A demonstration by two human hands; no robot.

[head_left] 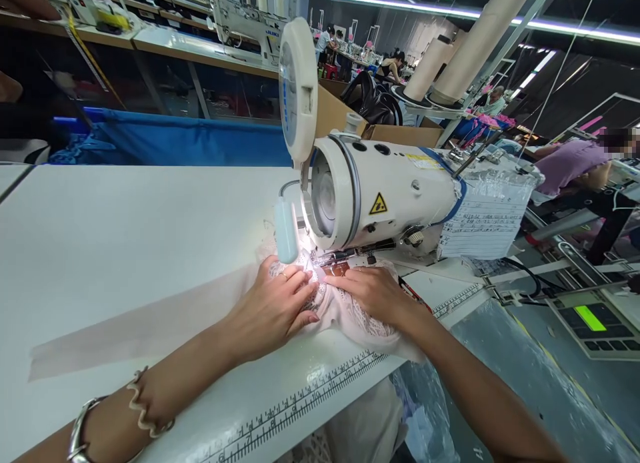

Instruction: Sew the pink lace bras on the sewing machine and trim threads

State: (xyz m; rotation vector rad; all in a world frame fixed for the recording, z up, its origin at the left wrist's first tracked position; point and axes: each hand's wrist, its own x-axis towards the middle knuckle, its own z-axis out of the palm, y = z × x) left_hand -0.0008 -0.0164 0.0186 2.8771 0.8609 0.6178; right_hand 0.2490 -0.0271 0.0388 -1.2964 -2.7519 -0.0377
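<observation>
White table [100,249], factory floor behind. Left hand [273,309] and right hand [375,291] flat, fingers spread narrow, pressing lace [350,316] beside machine [380,196]. Ruler [300,403] along near edge; left side open.

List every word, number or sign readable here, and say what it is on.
"JUKI": on the far sewing machine.
Lightning-bolt warning triangle, no words: on the near sewing machine.
"7", "8": on the ruler strip along the table's front edge; other numerals blurred.
Handwritten sheet by the machine: too small to read.
</observation>
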